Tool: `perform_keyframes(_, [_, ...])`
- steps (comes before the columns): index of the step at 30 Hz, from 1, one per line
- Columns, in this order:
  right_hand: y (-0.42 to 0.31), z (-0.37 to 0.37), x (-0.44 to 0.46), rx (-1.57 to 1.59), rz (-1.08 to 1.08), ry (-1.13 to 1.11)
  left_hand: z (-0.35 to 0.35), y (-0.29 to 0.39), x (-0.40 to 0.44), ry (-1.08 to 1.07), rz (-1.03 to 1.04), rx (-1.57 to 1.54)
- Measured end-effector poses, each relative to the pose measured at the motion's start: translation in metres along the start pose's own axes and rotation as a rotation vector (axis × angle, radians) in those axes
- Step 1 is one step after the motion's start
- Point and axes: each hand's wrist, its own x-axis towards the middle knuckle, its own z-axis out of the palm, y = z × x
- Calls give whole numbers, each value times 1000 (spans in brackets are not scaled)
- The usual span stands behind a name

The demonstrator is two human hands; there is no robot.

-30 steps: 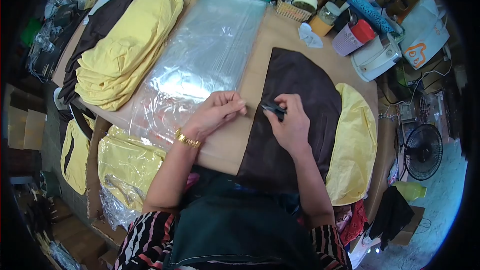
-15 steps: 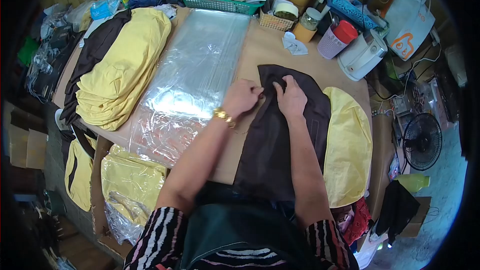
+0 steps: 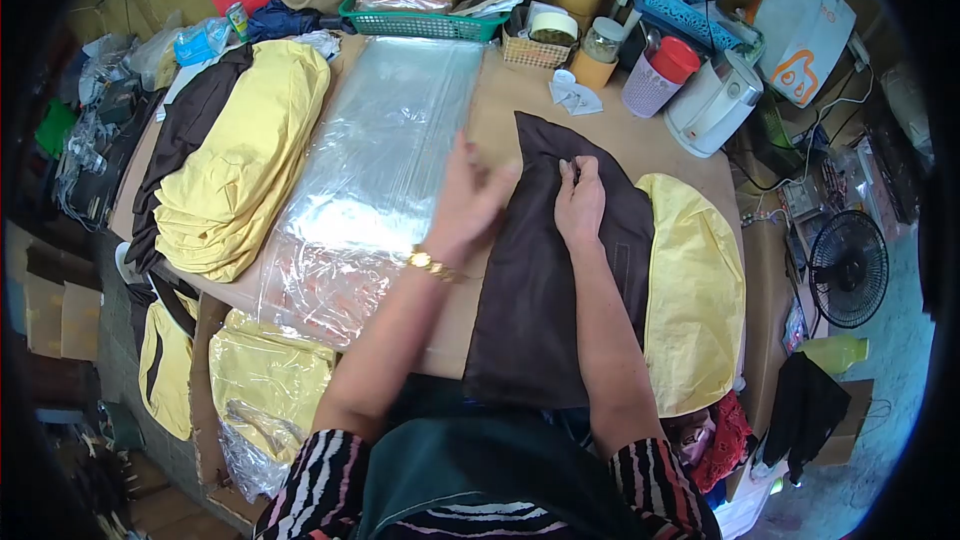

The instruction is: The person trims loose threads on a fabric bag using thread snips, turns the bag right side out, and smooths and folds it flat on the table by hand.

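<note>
A dark brown fabric piece (image 3: 540, 290) lies on the brown-covered table (image 3: 500, 90), its pointed corner toward the back. My right hand (image 3: 580, 200) is closed over its upper part, thumb and fingers pinched on the cloth. To the left of the fabric's edge is my left hand (image 3: 470, 200), blurred, with fingers apart and nothing visible in it; a gold bracelet is on that wrist. Yellow fabric (image 3: 693, 300) lies along the right side of the brown piece. Left of my left hand is a stack of clear plastic sheets (image 3: 385, 130).
Folded yellow cloths (image 3: 240, 160) lie at the left beside dark cloth. Along the back stand a green basket (image 3: 420, 25), a small woven basket, jars, a pink cup (image 3: 648, 85) and a white kettle (image 3: 712, 105). A fan (image 3: 848, 268) is at the right.
The dark tool in my right hand no longer shows, and that hand now pinches the fabric. My left hand moved to the fabric's edge, then back left with its fingers spread.
</note>
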Motion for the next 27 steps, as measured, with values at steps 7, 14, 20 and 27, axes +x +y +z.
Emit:
perform_keyframes(7, [23, -3, 16, 23, 71, 64, -9, 31, -52, -734, -70, 557])
perform_keyframes(14, [20, -4, 24, -128, 122, -21, -166, 101, -101, -609, -323, 889])
perform_keyframes(20, [25, 1, 37, -272, 30, -165, -163, 119, -89, -134, -69, 584])
perform_keyframes(27, [-32, -58, -11, -123, -9, -228, -11, 4, -70, -62, 231, 713])
